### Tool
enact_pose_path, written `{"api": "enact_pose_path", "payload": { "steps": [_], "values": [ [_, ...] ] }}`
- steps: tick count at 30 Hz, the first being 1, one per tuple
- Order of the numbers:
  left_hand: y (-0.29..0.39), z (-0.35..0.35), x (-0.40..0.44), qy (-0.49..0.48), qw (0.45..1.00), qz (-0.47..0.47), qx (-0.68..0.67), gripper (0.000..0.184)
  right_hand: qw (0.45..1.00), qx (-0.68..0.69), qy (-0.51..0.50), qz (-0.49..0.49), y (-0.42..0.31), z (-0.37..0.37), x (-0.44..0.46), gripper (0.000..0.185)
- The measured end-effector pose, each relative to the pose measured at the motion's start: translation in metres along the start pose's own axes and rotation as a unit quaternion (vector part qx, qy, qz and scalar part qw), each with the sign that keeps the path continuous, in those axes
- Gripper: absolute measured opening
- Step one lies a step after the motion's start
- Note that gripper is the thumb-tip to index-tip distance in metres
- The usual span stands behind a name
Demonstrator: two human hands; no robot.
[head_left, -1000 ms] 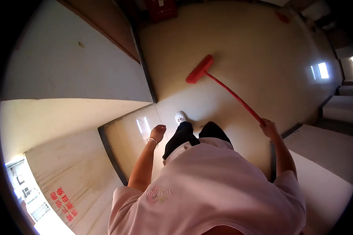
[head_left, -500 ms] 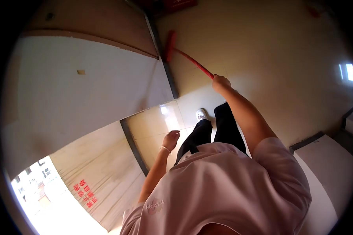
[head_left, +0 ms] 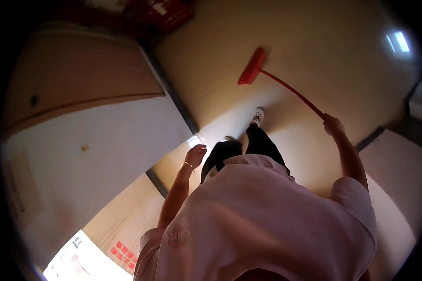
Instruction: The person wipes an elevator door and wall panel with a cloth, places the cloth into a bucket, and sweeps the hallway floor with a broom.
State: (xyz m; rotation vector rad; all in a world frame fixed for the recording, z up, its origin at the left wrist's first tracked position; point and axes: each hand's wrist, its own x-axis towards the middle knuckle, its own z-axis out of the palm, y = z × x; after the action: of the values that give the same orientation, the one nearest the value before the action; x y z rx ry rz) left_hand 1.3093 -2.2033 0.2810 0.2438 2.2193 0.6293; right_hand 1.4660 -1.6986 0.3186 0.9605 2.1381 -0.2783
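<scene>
My right hand (head_left: 333, 125) is closed around the upper end of a red broom's handle, out to the right of my body. The broom (head_left: 253, 68) slants away to the upper left, with its wide red head low over or on the tiled floor; I cannot tell if the bristles touch. My left hand (head_left: 196, 154), with a bracelet at the wrist, hangs by my left hip with its fingers curled together. Whatever may be between those fingers is too small to make out. The pale wall on the left is nearest to it.
Glossy beige floor (head_left: 211, 51) spreads ahead, and my white shoe (head_left: 257, 116) steps forward on it. On the left is a white wall (head_left: 98, 154) with a dark baseboard (head_left: 180, 105). Red boxes (head_left: 169, 16) stand at the far upper left. A dark-edged wall corner (head_left: 370, 139) juts in on the right.
My right hand has swung out to the right, drawing the broom head away from the left baseboard over the floor. I have stepped forward, and the red boxes show more.
</scene>
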Motion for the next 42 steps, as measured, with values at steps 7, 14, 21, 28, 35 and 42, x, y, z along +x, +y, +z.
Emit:
{"api": "enact_pose_path", "payload": {
  "steps": [7,14,21,28,35,42],
  "values": [
    [0.097,-0.017,0.089,-0.096,0.988,0.118,-0.018,0.019,0.985,0.128,0.038,0.113,0.094,0.062,-0.035,0.024],
    [0.273,-0.016,0.091,-0.258,0.895,0.363,0.006,0.023,0.528,0.814,-0.083,0.228,-0.006,0.087,-0.101,0.016],
    [0.366,-0.007,0.03,-0.415,0.557,0.718,-0.048,0.033,-0.017,0.998,-0.04,0.056,-0.132,-0.007,-0.093,0.02],
    [0.399,-0.035,0.03,-0.595,0.529,0.592,-0.129,0.024,-0.085,0.979,0.084,0.167,-0.185,-0.046,-0.145,0.02],
    [0.396,0.012,0.085,-0.702,0.645,0.295,0.065,0.016,-0.238,0.935,0.084,0.249,-0.212,0.152,-0.039,0.015],
    [0.454,0.039,0.182,-0.662,0.649,0.363,0.098,0.011,-0.299,0.898,0.082,0.313,-0.177,0.109,0.105,0.017]
  ]
}}
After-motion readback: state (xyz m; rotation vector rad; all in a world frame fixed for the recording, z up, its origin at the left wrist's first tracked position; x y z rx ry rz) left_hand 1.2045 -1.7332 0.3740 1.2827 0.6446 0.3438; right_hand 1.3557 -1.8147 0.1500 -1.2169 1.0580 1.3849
